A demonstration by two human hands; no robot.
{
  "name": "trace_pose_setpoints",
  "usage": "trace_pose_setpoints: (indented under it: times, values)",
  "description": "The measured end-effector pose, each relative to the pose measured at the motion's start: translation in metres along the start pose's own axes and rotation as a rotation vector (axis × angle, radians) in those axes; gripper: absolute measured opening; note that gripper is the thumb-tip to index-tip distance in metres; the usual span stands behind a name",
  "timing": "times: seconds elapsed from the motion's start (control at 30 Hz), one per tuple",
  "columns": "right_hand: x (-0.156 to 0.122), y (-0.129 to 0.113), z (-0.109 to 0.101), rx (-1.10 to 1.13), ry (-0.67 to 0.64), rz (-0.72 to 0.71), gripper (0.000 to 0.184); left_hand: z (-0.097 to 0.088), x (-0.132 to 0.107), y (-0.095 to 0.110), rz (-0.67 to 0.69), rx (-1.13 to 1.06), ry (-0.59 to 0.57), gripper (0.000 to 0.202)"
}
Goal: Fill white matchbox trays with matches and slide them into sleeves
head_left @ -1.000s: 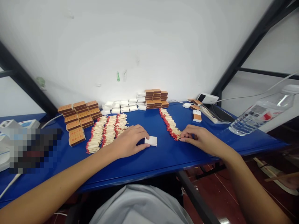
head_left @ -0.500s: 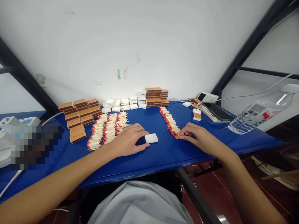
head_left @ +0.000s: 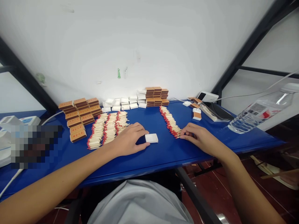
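Note:
My left hand (head_left: 129,140) rests on the blue table (head_left: 163,152), its thumb and forefinger curled round the left end of a small white matchbox tray (head_left: 151,138). My right hand (head_left: 198,137) lies at the near end of a row of red-tipped matches (head_left: 169,121), fingers pinched together on the closest matches. To the left of my left hand lie more rows of matches (head_left: 106,129).
Brown matchbox sleeves are stacked at the left (head_left: 80,113) and at the back centre (head_left: 157,96), with white trays (head_left: 121,104) between them. A phone and a charger (head_left: 215,111) lie at the right, beside a tipped water bottle (head_left: 259,113). White devices sit at the far left (head_left: 14,123).
Almost nothing has changed: both hands stay where they were, and the view has shifted slightly.

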State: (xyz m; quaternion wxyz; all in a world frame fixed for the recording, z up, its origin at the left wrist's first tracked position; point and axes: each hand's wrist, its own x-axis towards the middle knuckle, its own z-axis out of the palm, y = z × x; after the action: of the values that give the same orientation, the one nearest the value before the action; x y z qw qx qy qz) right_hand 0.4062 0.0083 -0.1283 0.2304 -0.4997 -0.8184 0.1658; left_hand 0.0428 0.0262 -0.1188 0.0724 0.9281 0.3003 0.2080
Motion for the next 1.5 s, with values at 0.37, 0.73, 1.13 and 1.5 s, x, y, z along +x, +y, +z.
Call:
trace_pose_setpoints:
  times: [0.37,0.73,1.13,1.5]
  values:
    - [0.005,-0.029,0.008,0.004,0.034,-0.028,0.032,0.001,0.0,0.003,-0.039,0.065,0.014,0.027]
    - [0.043,-0.094,0.056,-0.227,0.076,-0.286,0.019,0.0,0.0,0.005,-0.012,0.075,0.055,0.023]
    - [0.009,-0.037,0.011,-0.026,0.145,-0.052,0.029,0.001,-0.001,0.003,-0.004,0.074,0.039,0.027]
    - [-0.004,0.001,0.002,0.046,0.075,0.029,0.043,0.003,-0.002,0.001,-0.011,0.052,0.024,0.028]
